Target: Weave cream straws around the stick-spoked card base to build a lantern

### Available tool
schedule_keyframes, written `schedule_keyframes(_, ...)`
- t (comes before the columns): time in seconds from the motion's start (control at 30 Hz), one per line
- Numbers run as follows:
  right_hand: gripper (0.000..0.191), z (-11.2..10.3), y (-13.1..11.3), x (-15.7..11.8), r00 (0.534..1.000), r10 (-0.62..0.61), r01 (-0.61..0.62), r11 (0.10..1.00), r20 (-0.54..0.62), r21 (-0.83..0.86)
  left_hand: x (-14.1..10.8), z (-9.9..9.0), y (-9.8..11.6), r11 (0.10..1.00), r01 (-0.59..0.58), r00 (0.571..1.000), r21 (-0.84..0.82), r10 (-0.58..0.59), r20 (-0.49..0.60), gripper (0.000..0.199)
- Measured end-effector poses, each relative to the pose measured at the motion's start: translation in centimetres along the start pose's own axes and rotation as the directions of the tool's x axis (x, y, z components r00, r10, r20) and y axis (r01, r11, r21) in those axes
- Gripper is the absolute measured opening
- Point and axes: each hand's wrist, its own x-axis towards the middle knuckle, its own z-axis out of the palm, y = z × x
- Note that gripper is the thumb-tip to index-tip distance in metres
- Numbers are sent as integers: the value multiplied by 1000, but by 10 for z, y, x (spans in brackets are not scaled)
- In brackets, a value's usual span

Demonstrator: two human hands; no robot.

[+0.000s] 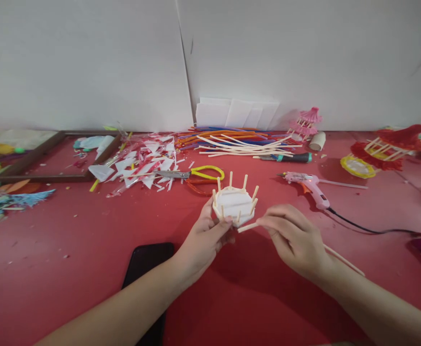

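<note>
Held up over the red table is a small white craft base [234, 202] with several short cream sticks standing upright round its rim. My left hand [210, 230] is closed on its near left edge, thumb on top. My right hand [293, 235] pinches a long cream pipe cleaner or soft stick [248, 227]. One end of that strip reaches toward the near edge of the base; whether it touches cannot be made out. Its other end comes out past the wrist at the lower right.
A pink glue gun [309, 185] with a black cord lies right. Yellow-handled scissors [206, 173], white scraps [142, 166] and coloured pipe cleaners [228, 139] lie behind. A black phone [151, 259] is under my left arm. Red [390, 146] and pink [306, 122] pagoda-like models stand right.
</note>
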Motion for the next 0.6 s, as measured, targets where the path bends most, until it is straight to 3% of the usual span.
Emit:
schedule_keyframes(0.13,21,6,-4,1,998,-34,32,999,59,31,-1,1,-1,999,-40,998,-3,40,52,96)
schedule_keyframes(0.37,20,3,-3,3,999,-18,14,997,46,80,-1,2,-1,998,-62,994,28,59,89,80)
schedule_keyframes(0.6,27,2,2,1,995,-55,48,995,82,83,-2,0,-1,998,-48,990,27,44,137,79)
